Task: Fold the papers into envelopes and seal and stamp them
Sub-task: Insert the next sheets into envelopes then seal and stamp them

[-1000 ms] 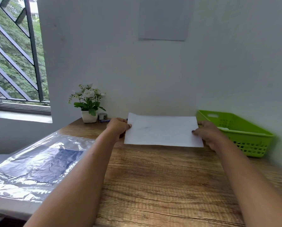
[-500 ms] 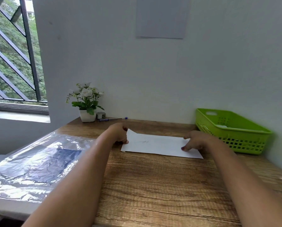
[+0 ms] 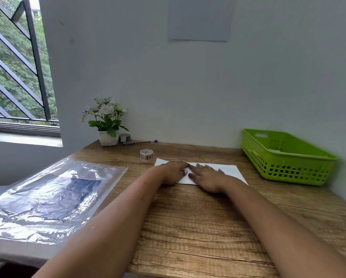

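A white sheet of paper (image 3: 231, 171) lies flat on the wooden table (image 3: 208, 227), toward the back. My left hand (image 3: 173, 173) and my right hand (image 3: 206, 177) press down on the paper's left half, side by side, fingers spread and almost touching. Neither hand grips anything. A small roll of patterned tape (image 3: 146, 154) stands just behind the paper's left corner. A second tape roll (image 3: 124, 137) and a blue pen (image 3: 139, 142) lie by the wall.
A green plastic basket (image 3: 284, 157) with a white item inside sits at the back right. A potted white flower (image 3: 106, 121) stands at the back left. A clear plastic bag holding dark sheets (image 3: 51, 195) covers the left side, near a barred window.
The paper was held up by both side edges, then laid flat on the table. Both hands moved inward from its ends and now press on its left half. The patterned tape roll is now uncovered.
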